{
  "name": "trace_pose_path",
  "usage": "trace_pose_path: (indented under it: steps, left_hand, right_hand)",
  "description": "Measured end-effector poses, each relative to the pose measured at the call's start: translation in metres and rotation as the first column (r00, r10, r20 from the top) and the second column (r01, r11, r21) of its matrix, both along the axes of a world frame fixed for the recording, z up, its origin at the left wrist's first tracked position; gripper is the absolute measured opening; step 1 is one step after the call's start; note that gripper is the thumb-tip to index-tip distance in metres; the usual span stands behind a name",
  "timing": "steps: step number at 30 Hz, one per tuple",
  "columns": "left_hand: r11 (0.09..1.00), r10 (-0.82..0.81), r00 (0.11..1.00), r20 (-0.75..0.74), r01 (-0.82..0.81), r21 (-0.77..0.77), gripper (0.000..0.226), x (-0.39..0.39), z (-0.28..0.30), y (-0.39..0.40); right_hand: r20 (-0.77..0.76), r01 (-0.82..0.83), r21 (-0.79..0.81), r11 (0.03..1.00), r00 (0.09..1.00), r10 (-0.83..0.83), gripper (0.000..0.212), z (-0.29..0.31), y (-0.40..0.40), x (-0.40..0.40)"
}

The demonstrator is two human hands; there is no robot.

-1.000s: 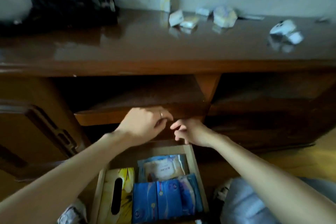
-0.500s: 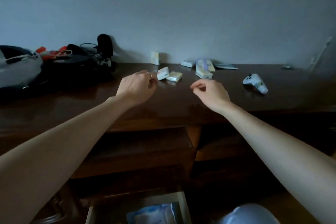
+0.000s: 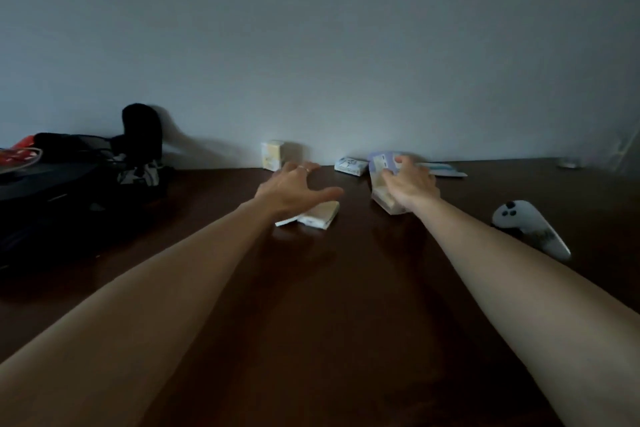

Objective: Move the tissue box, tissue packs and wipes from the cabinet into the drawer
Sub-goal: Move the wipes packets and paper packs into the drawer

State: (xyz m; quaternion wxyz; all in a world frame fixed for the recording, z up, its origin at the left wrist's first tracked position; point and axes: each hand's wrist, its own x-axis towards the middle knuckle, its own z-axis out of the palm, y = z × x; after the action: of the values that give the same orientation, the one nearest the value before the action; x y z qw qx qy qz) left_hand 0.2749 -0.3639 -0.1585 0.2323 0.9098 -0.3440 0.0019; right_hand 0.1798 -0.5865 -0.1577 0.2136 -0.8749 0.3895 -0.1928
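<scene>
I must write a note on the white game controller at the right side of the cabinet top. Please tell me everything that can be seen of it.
The game controller is white, of smooth, glossy plastic by its look. Its rounded head carries a few small dark buttons; a long tapered handle runs from it toward the camera and to the right. It lies flat on the dark wooden cabinet top, to the right of the right forearm. Nothing touches it except the cabinet top. Finer details are too dim to tell.

I note the cabinet top (image 3: 311, 288): dark wood, polished, faintly glossy. Tissue packs (image 3: 320, 215) in thin crinkled plastic wrap. White controller (image 3: 526, 225): smooth plastic. Wall (image 3: 311, 45) matt.
</scene>
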Motion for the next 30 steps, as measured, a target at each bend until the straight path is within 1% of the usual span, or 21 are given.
trace_pose_path:
  steps: [1, 3, 5, 7, 9, 12, 13, 15, 17, 18, 20, 21, 22, 23, 24, 25, 26, 27, 28, 29, 30]
  left_hand:
    - [0.998, -0.034, 0.999, 0.003, 0.034, 0.051, 0.093, 0.001, -0.008, -0.01]
    - [0.979, -0.092, 0.989, 0.112, 0.069, 0.192, 0.077, 0.001, -0.024, -0.027]
    - [0.974, -0.126, 0.974, 0.19, 0.086, 0.208, 0.058, 0.007, -0.03, -0.035]
    - [0.98, -0.128, 0.978, 0.167, 0.098, 0.176, 0.048, 0.014, -0.029, -0.04]
    - [0.985, -0.1, 0.98, 0.17, 0.073, 0.157, 0.045, 0.018, -0.028, -0.044]
    - [0.994, -0.01, 0.975, 0.223, -0.016, 0.111, 0.043, 0.017, -0.034, -0.046]
    - [0.995, 0.004, 0.974, 0.226, -0.026, 0.095, 0.048, 0.018, -0.035, -0.046]
    - [0.999, 0.014, 0.978, 0.21, -0.02, 0.027, 0.069, 0.021, -0.033, -0.046]
    - [0.99, 0.05, 0.994, 0.093, -0.038, -0.134, 0.092, 0.021, -0.026, -0.045]
    - [0.97, 0.067, 0.997, -0.027, -0.071, -0.232, 0.104, 0.021, -0.022, -0.047]
    - [0.917, 0.04, 0.96, -0.278, -0.147, -0.372, 0.121, 0.022, -0.012, -0.056]
    - [0.891, -0.007, 0.926, -0.378, -0.166, -0.422, 0.122, 0.021, -0.008, -0.06]
    - [0.859, -0.068, 0.892, -0.447, -0.176, -0.482, 0.115, 0.021, -0.007, -0.064]
    - [0.817, -0.119, 0.872, -0.475, -0.186, -0.545, 0.099, 0.024, -0.009, -0.068]
    - [0.781, -0.139, 0.868, -0.477, -0.2, -0.591, 0.077, 0.027, -0.013, -0.073]
    - [0.765, -0.138, 0.877, -0.461, -0.201, -0.612, 0.054, 0.031, -0.018, -0.076]
    - [0.772, -0.12, 0.895, -0.43, -0.189, -0.608, 0.035, 0.035, -0.023, -0.079]
    - [0.793, -0.089, 0.914, -0.396, -0.175, -0.583, 0.023, 0.039, -0.027, -0.081]
    - [0.818, -0.057, 0.93, -0.363, -0.164, -0.55, 0.019, 0.04, -0.03, -0.081]
    - [0.844, -0.034, 0.942, -0.335, -0.153, -0.515, 0.02, 0.041, -0.033, -0.081]
    - [0.865, -0.013, 0.95, -0.312, -0.146, -0.48, 0.025, 0.043, -0.036, -0.081]
  right_hand:
    - [-0.038, 0.011, 0.029, 1.0, 0.999, -0.01, 0.062, -0.002, -0.007, 0.009]
    - [-0.129, 0.023, 0.072, 0.997, 0.992, -0.014, 0.069, -0.009, -0.02, 0.025]
    - [-0.205, 0.016, 0.064, 0.998, 0.979, -0.002, 0.067, -0.016, -0.029, 0.038]
    - [-0.204, 0.004, 0.038, 0.999, 0.979, 0.004, 0.056, -0.018, -0.035, 0.049]
    - [-0.099, 0.039, 0.041, 0.998, 0.995, -0.035, 0.048, -0.019, -0.038, 0.055]
    - [0.207, 0.133, 0.191, 0.972, 0.963, -0.173, 0.035, -0.024, -0.039, 0.052]
    - [0.305, 0.123, 0.23, 0.965, 0.933, -0.191, 0.029, -0.024, -0.039, 0.049]
    - [0.489, 0.044, 0.267, 0.963, 0.855, -0.174, 0.018, -0.019, -0.036, 0.044]
    - [0.65, -0.111, 0.351, 0.93, 0.744, -0.157, 0.013, -0.007, -0.032, 0.038]
    - [0.698, -0.219, 0.393, 0.893, 0.703, -0.134, 0.013, -0.002, -0.031, 0.034]
    - [0.739, -0.451, 0.416, 0.789, 0.674, -0.004, 0.013, 0.005, -0.03, 0.026]
    - [0.734, -0.541, 0.43, 0.723, 0.675, 0.069, 0.011, 0.007, -0.032, 0.024]
    - [0.718, -0.6, 0.448, 0.662, 0.683, 0.134, 0.009, 0.008, -0.034, 0.023]
    - [0.693, -0.624, 0.464, 0.629, 0.698, 0.181, 0.008, 0.008, -0.039, 0.024]
    - [0.671, -0.618, 0.464, 0.635, 0.713, 0.204, 0.006, 0.008, -0.044, 0.027]
    - [0.651, -0.583, 0.443, 0.681, 0.731, 0.202, 0.006, 0.007, -0.051, 0.031]
    - [0.622, -0.509, 0.393, 0.766, 0.76, 0.186, 0.009, 0.007, -0.062, 0.036]
    - [0.561, -0.382, 0.294, 0.876, 0.811, 0.165, 0.012, 0.006, -0.075, 0.042]
    - [0.449, -0.217, 0.135, 0.967, 0.883, 0.136, 0.018, 0.005, -0.09, 0.045]
    - [0.281, -0.078, -0.048, 0.996, 0.956, 0.088, 0.029, 0.001, -0.104, 0.048]
    - [0.106, -0.02, -0.167, 0.986, 0.994, 0.038, 0.041, -0.005, -0.119, 0.051]
